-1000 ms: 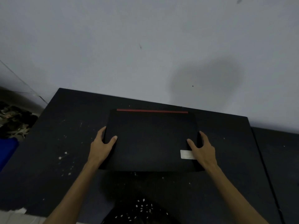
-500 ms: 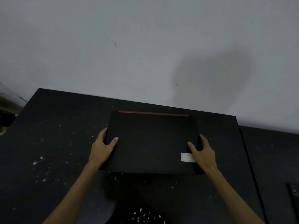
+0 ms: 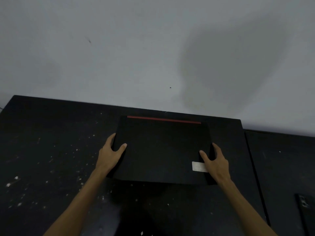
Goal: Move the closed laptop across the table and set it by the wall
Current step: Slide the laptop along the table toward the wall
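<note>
A closed black laptop (image 3: 162,149) with a red strip along its far edge and a white sticker near its right side lies flat on the black table (image 3: 51,150). Its far edge sits close to the grey wall (image 3: 136,57), a narrow band of table showing between them. My left hand (image 3: 110,154) grips the laptop's left edge, thumb on top. My right hand (image 3: 214,162) grips the right edge, thumb on the lid beside the sticker.
The table is speckled with white flecks. A second dark tabletop (image 3: 281,167) joins on the right, with a gap between them. A dark flat object (image 3: 305,212) lies at its near right edge.
The laptop has slid a little farther from me toward the wall, with both hands staying on its sides. The view has shifted rightward, bringing the dark object at right into sight.
</note>
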